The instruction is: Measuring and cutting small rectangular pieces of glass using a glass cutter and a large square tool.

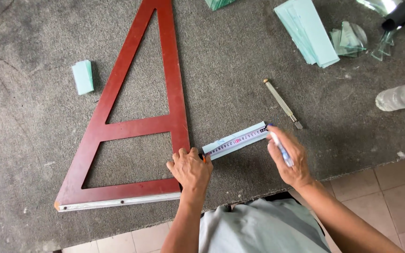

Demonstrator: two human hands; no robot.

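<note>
Below, grey felt table [240,61], tiled floor [399,197]; right hand [289,159] grips pen [280,147], left hand [191,168] pins tape [235,139]

No packages, labels, signs or screens show anywhere on the grey work surface.

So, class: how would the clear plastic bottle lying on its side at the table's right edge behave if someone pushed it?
The clear plastic bottle lies on its side and looks round, so it would probably roll. The grey felt-like tabletop might slow it. It seems light, though how full it is cannot be told.
</note>
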